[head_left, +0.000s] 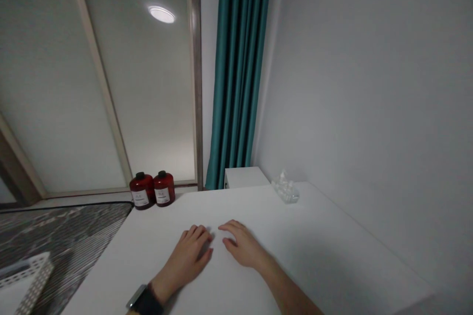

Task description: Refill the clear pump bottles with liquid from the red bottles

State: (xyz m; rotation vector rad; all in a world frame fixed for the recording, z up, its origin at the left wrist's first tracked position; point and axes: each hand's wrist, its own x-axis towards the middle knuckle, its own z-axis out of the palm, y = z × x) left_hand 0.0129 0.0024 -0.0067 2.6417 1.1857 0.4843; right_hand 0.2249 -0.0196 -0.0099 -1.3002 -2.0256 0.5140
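My left hand (191, 255) rests on the white table (229, 300), palm down, its fingers loosely curved and the thumb apart from them. A dark smartwatch (146, 300) is on that wrist. Just to the right, my right hand (242, 244) lies over the tabletop with thumb and index finger apart, pointing toward the left hand. A small gap separates the two hands, and neither holds anything that I can see. Two dark red bottles with black caps and white labels, a left one (142, 191) and a right one (164, 188), stand side by side at the table's far left corner.
A clear, faceted container (286, 189) sits at the far right by the grey wall (369, 108). Behind the table are a white cabinet (247, 177), a teal curtain (238, 69) and frosted sliding doors (148, 93). A white perforated basket (37, 280) stands at lower left.
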